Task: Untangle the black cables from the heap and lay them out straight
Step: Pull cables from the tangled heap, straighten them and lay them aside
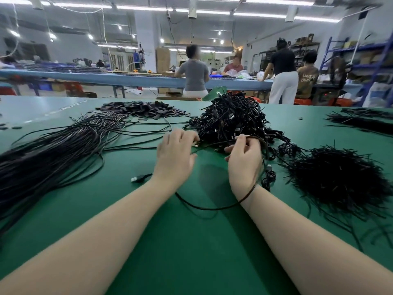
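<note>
Both hands [177, 152] [244, 158] pinching one cable [212, 207] — heap [231, 120] just beyond (touching fingertips).

Bright, even light falls from ceiling tube lamps [191, 11], with glare on the far-left table [32, 109]. Soft shadows lie beneath the hands. Wide-angle distortion bends the edges; the background is blurred.

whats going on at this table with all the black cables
A person is working one cable free from the tangled heap on the green table. The right hand grips it near the heap, and the left hand pinches its end. It loops under the right wrist. Straightened cables lie on the left.
</note>
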The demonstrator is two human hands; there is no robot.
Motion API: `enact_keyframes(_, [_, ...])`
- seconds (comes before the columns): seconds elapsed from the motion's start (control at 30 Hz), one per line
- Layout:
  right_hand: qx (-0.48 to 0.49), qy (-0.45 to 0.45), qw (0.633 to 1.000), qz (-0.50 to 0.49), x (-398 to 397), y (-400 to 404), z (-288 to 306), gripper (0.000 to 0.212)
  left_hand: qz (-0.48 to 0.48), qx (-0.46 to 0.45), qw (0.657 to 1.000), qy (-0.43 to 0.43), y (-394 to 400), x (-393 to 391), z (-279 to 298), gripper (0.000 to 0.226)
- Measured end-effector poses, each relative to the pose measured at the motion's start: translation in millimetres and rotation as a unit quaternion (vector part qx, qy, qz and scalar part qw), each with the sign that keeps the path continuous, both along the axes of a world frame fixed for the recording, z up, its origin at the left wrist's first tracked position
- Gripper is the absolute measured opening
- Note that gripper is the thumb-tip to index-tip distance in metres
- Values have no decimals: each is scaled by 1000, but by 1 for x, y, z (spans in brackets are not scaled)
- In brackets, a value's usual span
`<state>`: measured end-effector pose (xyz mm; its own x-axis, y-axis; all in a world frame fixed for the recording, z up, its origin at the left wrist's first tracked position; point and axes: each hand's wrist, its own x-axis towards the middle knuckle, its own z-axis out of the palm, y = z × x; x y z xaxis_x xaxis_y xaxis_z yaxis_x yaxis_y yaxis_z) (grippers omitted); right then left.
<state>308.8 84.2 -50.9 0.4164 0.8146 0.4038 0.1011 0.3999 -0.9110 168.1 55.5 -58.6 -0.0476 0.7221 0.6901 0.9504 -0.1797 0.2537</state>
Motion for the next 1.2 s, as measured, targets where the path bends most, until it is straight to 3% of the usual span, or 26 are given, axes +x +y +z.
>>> enact_keyframes(0.07, [-8,18,1000,-18,3,0,3,24,26,5,1000,10,-1,-15,5,24])
enact_keyframes(0.2, [14,12,999,-38,5,-4,7,26,95,-47,990,-94,1,-34,1,16])
enact_keyframes(0.27, [22,6,999,-35,5,-6,6,26,130,-95,981,-104,1,-41,-2,16])
enact_keyframes(0.33, [31,-1,999,-21,3,-9,6,26,125,-142,977,-100,1,-43,-2,20])
enact_keyframes(0.43, [58,-36,998,-7,-1,-15,6,25,42,-186,975,-112,0,-32,-1,47])
enact_keyframes(0.57, [130,-90,987,9,-10,-24,9,22,8,-162,978,-128,-3,-16,4,59])
enact_keyframes(0.77, [290,-205,934,36,-23,-40,11,27,-59,-132,948,-282,-2,-13,10,48])
enact_keyframes(0.87, [391,-253,880,89,-25,-48,12,38,-81,-182,923,-331,-2,-13,16,58])
enact_keyframes(0.9, [422,-277,858,94,-26,-51,11,38,-99,-212,890,-390,-3,-14,19,56])
enact_keyframes(1.0, [481,-362,792,103,-30,-61,11,32,-202,-277,725,-597,-4,-17,40,42])
enact_keyframes(1.2, [511,-562,646,74,-32,-59,7,8,-237,-175,577,-761,-6,-52,82,46])
